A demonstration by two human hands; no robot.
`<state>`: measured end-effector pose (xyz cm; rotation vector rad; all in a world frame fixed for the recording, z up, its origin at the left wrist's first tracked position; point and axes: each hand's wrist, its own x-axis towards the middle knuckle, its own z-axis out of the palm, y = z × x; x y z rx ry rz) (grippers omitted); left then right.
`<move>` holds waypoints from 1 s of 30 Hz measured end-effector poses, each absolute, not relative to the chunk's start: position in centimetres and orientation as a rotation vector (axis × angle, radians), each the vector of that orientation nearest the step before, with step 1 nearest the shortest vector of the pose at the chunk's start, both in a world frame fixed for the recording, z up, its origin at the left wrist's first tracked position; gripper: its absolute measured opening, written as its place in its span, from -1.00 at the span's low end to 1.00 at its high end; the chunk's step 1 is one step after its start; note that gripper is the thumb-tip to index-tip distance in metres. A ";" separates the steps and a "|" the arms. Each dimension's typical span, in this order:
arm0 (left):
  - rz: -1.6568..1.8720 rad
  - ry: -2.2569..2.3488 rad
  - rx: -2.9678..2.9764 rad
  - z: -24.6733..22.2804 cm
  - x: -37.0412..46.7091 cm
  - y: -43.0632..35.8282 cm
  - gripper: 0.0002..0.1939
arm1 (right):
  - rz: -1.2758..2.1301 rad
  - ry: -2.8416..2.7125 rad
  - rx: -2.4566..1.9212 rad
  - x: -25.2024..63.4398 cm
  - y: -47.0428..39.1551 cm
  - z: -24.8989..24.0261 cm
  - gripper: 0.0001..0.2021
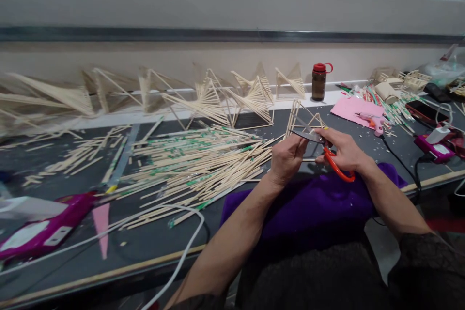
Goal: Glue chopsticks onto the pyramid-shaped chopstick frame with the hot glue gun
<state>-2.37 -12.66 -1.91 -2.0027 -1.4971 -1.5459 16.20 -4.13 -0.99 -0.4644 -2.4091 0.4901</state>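
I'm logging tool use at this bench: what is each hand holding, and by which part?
The right hand holds scissors by their orange handle loops. The left hand pinches a thin wooden stick frame near its lower end.

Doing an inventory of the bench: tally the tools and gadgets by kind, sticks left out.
Scissors: 1
Glue gun: 1
Bottle: 1
Phone: 1
Total: 4
The right hand holds the scissors; the left hand pinches a stick frame.
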 end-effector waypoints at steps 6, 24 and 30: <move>-1.722 -1.535 -1.992 -2.0 -1.9 -12.7 -0.60 | 0.446 -2.393 -0.498 16.3 -4.9 -0.7 -0.46; -2.256 -2.449 -2.112 0.5 -5.4 -12.5 -0.58 | 0.783 -2.142 -0.499 20.1 -1.7 0.4 -0.43; -0.989 -2.296 -2.364 -2.3 -4.6 -11.5 -0.80 | 1.008 -1.973 -0.385 20.5 -2.0 0.6 -0.50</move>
